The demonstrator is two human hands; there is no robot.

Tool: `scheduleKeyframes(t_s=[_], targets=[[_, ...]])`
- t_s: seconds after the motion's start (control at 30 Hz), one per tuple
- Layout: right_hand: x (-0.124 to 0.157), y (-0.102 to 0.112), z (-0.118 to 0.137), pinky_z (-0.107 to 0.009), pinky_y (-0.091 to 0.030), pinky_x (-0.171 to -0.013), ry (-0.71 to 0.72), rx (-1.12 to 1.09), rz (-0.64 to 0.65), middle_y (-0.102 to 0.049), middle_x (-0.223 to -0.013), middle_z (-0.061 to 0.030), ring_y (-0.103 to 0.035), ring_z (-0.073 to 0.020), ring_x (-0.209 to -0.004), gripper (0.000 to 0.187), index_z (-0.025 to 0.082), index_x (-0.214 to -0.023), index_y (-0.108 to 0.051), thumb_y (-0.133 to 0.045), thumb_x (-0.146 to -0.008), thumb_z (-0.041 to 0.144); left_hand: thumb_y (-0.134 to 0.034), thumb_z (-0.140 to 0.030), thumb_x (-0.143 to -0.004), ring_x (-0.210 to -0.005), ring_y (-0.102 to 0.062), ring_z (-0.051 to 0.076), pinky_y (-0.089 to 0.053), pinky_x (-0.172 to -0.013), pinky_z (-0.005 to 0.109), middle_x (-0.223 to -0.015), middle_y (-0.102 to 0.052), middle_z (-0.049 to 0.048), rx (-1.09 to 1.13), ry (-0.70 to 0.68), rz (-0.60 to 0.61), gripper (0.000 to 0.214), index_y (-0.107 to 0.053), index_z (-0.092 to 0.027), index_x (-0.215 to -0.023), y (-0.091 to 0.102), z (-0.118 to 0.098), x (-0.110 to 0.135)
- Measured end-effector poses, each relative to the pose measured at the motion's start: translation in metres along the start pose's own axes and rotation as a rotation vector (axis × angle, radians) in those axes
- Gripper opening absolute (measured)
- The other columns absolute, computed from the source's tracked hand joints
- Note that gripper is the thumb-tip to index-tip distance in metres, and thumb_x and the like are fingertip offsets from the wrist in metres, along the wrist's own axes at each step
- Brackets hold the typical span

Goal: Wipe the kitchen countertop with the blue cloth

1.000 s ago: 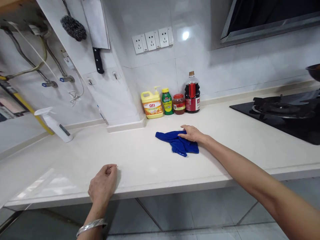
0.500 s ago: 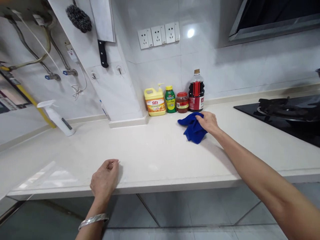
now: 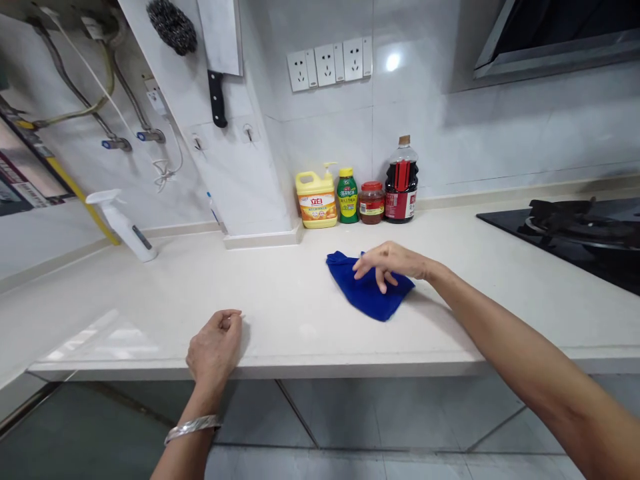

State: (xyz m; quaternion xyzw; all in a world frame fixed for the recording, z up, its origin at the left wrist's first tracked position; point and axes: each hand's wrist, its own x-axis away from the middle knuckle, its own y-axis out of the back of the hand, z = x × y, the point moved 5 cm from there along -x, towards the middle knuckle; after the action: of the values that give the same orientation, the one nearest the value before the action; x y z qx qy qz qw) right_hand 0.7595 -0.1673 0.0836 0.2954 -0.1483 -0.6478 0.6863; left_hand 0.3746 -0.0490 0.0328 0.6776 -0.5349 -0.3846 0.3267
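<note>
A blue cloth (image 3: 370, 297) lies partly spread on the white countertop (image 3: 285, 287). Over it is my right hand (image 3: 387, 262), palm down, its fingers apart and bent; the fingertips are at or just above the fabric and do not grip it. Part of the cloth is hidden under that hand. My left hand (image 3: 215, 345), with a silver bangle on its wrist, rests near the counter's front edge. Its fingers are curled closed, and nothing shows in them.
Against the wall stand a yellow detergent jug (image 3: 317, 203), a green bottle (image 3: 348, 197), a red-lidded jar (image 3: 371, 203) and a large dark sauce bottle (image 3: 401, 183). A white spray bottle (image 3: 123, 227) is at left, a black gas stove (image 3: 575, 227) at right. A cleaver (image 3: 217, 100) hangs on the pillar.
The cloth has moved left and nearer to me and is now spread flatter. My right hand has let go of its bunched edge and spread its fingers. The left hand stays closed on the counter.
</note>
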Motion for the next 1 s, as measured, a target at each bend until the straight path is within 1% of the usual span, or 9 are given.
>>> scheduleKeyframes(t_s=[0.1, 0.17, 0.23, 0.37, 0.5, 0.63, 0.73, 0.87, 1.0], targets=[[0.001, 0.019, -0.005, -0.027, -0.042, -0.04, 0.05, -0.261, -0.255, -0.077, -0.093, -0.0134, -0.065, -0.0179, -0.051, 0.071, 0.015, -0.116, -0.067, -0.039, -0.092, 0.075, -0.042, -0.049, -0.088, -0.096, -0.064, 0.034, -0.045, -0.079, 0.042, -0.098, -0.073, 0.0055, 0.019, -0.011, -0.012, 0.037, -0.071, -0.033, -0.105, -0.001, 0.001, 0.0], [-0.001, 0.016, -0.013, -0.031, -0.054, -0.055, 0.099, -0.173, -0.373, -0.076, -0.099, -0.0127, -0.072, -0.0213, -0.069, 0.063, 0.016, -0.119, -0.065, -0.05, -0.09, 0.07, -0.042, -0.049, -0.087, -0.096, -0.063, 0.034, -0.045, -0.079, 0.042, -0.097, -0.073, 0.0054, 0.022, -0.014, -0.01, 0.037, -0.071, -0.033, -0.104, -0.002, 0.001, 0.0], [-0.007, -0.007, -0.017, -0.039, -0.057, -0.087, 0.155, 0.059, -0.314, -0.072, -0.121, -0.0119, -0.07, -0.0257, -0.103, 0.057, 0.02, -0.126, -0.064, -0.056, -0.089, 0.063, -0.042, -0.049, -0.087, -0.096, -0.063, 0.034, -0.045, -0.079, 0.042, -0.098, -0.074, 0.0056, 0.022, -0.012, -0.004, 0.037, -0.071, -0.033, -0.104, -0.003, 0.0, 0.0], [-0.023, -0.061, -0.032, -0.048, -0.018, -0.125, 0.099, 0.551, -0.043, -0.043, -0.157, -0.0114, -0.029, -0.0296, -0.149, 0.069, 0.018, -0.149, -0.047, -0.042, -0.096, 0.061, -0.042, -0.049, -0.088, -0.097, -0.064, 0.035, -0.046, -0.08, 0.043, -0.099, -0.074, 0.0072, 0.004, -0.015, -0.01, 0.039, -0.071, -0.032, -0.106, 0.0, -0.002, 0.0], [-0.031, -0.048, -0.059, -0.055, -0.006, -0.124, -0.222, 0.771, -0.106, -0.025, -0.165, -0.0124, -0.011, -0.0377, -0.153, 0.082, 0.014, -0.158, -0.032, -0.031, -0.095, 0.068, -0.041, -0.048, -0.09, -0.098, -0.064, 0.035, -0.046, -0.08, 0.043, -0.1, -0.074, 0.0083, -0.037, -0.021, 0.012, 0.039, -0.072, -0.031, -0.107, 0.003, -0.006, 0.004], [-0.019, 0.0, -0.096, -0.065, -0.009, -0.12, -0.59, 0.832, -0.259, -0.022, -0.166, -0.0115, -0.013, -0.0423, -0.151, 0.081, 0.017, -0.158, -0.031, -0.026, -0.095, 0.068, -0.041, -0.045, -0.089, -0.095, -0.065, 0.033, -0.046, -0.078, 0.041, -0.097, -0.074, 0.0077, -0.022, -0.026, 0.029, 0.038, -0.071, -0.033, -0.108, 0.003, -0.006, 0.008], [-0.001, 0.028, -0.113, -0.07, -0.012, -0.115, -0.796, 0.842, -0.395, -0.025, -0.164, -0.0201, -0.019, -0.0487, -0.146, 0.081, 0.008, -0.155, -0.035, -0.024, -0.097, 0.064, -0.04, -0.045, -0.088, -0.093, -0.064, 0.033, -0.044, -0.076, 0.04, -0.093, -0.073, 0.0078, -0.015, -0.026, 0.022, 0.038, -0.072, -0.034, -0.106, 0.002, -0.005, 0.009], [0.011, 0.034, -0.113, -0.073, -0.015, -0.111, -0.903, 0.853, -0.435, -0.027, -0.16, -0.0266, -0.021, -0.0549, -0.142, 0.078, 0.002, -0.151, -0.039, -0.024, -0.099, 0.059, -0.039, -0.046, -0.088, -0.088, -0.064, 0.033, -0.043, -0.072, 0.04, -0.087, -0.071, 0.0086, -0.019, -0.05, 0.034, 0.038, -0.071, -0.034, -0.105, 0.001, -0.007, 0.007], [-0.002, 0.007, -0.093, -0.07, -0.019, -0.112, -0.827, 0.869, -0.336, -0.026, -0.163, -0.0192, -0.022, -0.0493, -0.145, 0.073, 0.012, -0.154, -0.036, -0.027, -0.099, 0.059, -0.038, -0.045, -0.088, -0.086, -0.064, 0.034, -0.043, -0.07, 0.039, -0.087, -0.071, 0.0102, -0.025, -0.075, 0.043, 0.04, -0.072, -0.032, -0.104, 0.001, -0.008, 0.006]])
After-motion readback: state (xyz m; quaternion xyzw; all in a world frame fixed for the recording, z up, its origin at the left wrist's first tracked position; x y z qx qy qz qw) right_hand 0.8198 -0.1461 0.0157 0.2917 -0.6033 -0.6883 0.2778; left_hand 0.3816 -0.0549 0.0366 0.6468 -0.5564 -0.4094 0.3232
